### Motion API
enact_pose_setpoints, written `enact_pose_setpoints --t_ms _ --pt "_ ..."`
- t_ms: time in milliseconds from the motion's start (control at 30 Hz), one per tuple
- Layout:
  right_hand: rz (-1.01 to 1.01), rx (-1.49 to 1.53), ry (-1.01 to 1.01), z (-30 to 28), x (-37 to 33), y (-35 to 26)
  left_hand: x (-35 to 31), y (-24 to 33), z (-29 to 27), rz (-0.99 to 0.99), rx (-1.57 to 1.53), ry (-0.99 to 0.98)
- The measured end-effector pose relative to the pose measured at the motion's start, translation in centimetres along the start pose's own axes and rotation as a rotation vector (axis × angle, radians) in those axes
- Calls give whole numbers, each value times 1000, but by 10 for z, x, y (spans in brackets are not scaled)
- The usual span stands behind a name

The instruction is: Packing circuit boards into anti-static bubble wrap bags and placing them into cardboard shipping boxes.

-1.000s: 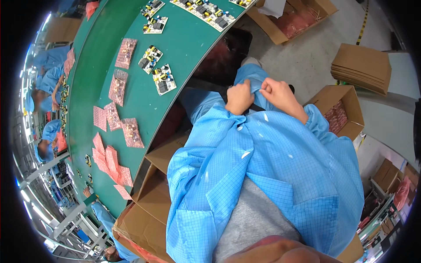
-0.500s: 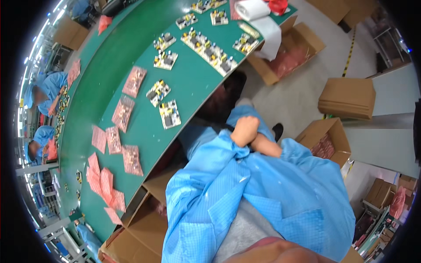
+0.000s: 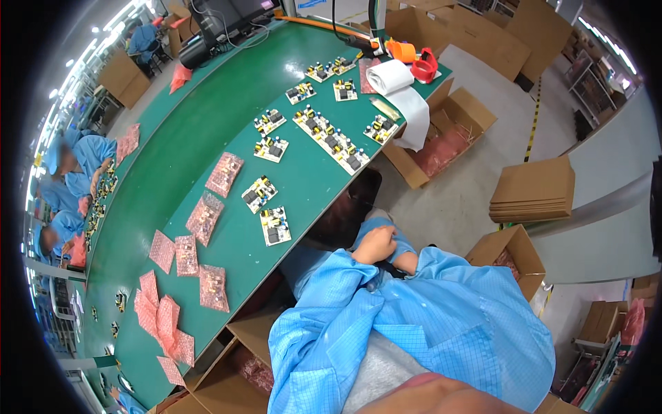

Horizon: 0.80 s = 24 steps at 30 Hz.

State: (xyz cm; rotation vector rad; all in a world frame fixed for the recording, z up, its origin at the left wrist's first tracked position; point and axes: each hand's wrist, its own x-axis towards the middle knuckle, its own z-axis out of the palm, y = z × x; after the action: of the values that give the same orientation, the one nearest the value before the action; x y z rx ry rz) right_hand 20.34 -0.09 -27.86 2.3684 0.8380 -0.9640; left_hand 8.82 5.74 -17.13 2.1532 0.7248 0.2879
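Your left hand (image 3: 376, 245) is just below the middle of the frame, its fingers curled inward, in front of the lower part of your blue checked smock (image 3: 455, 303). It overlaps your right hand (image 3: 405, 262), of which mainly the wrist shows, so I cannot tell whether that one is spread or pressed together, nor whether either pinches anything. The circuit board nearest your hands (image 3: 276, 226) lies left of them, near the edge of the green workbench (image 3: 165, 207), with a second board (image 3: 259, 195) just above it. Toward the upper centre you have a strip of joined boards (image 3: 331, 140), and pink bubble-wrap packets with components showing through (image 3: 205, 219) lie left of centre. Flat pink bubble-wrap pouches (image 3: 167, 321) overlap at lower left. A white paper roll (image 3: 389, 77) trails over the bench edge at upper right, beside a red tape dispenser (image 3: 425, 67). A cardboard carton (image 3: 476, 103) and a stack of flat cardboard (image 3: 534, 190) are on your right
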Motion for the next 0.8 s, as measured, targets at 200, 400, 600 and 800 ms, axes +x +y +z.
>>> enact_pose_setpoints --t_ms 200,400,600,800 --pt "767 8 -96 -23 -55 -17 -2 -84 60 -201 51 -106" --pt "-34 397 -7 28 -38 54 -3 -96 73 -429 -194 -182" --pt "438 232 61 72 50 43 -7 -97 70 -472 -194 -197" --pt "917 68 144 110 122 14 -5 -98 72 -451 -228 -166"
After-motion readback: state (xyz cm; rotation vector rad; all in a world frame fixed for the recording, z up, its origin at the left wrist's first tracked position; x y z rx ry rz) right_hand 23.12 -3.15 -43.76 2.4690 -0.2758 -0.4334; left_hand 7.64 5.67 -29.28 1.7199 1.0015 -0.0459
